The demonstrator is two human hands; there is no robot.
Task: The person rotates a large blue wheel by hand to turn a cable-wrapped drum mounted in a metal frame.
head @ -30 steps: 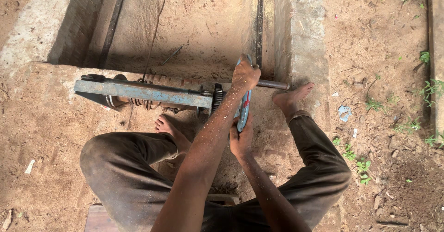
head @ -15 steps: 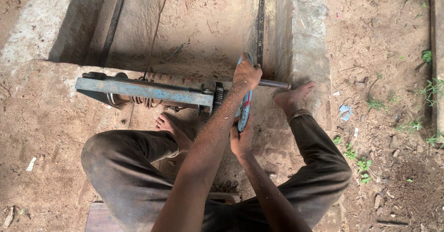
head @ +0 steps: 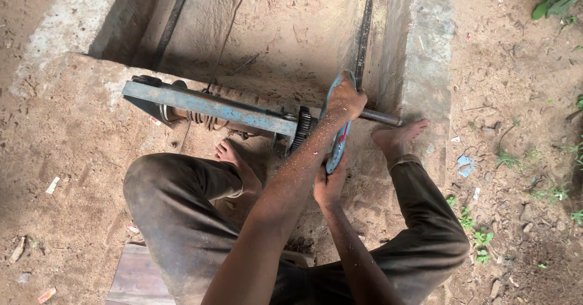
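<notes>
Guy's squatting on the dirt right in front of a hand winch with a blue steel frame (head: pixel 209 106), one bare foot tucked under it and the other out past the shaft (head: pixel 379 117) on its far side. Both hands are on the blue handwheel (head: pixel 337 141) at the gear end of that winch: his left hand (head: pixel 345 100) is clamped over the top of the rim, fingers wrapped tight around it, and his right hand (head: pixel 329 185) grips the bottom edge, fingers curled shut on the rim too. The wheel sits edge-on just beside the small toothed gear (head: pixel 300 129), with coils of cable (head: pixel 203 118) wound on the drum behind the frame and a line running off into the concrete trench (head: pixel 291 31) beyond the winch. Looks to me like he's mid-crank, hauling the wheel round. I'd guess the next bit needs a re-grip, one hand at a time, so the wheel can't spin back.
</notes>
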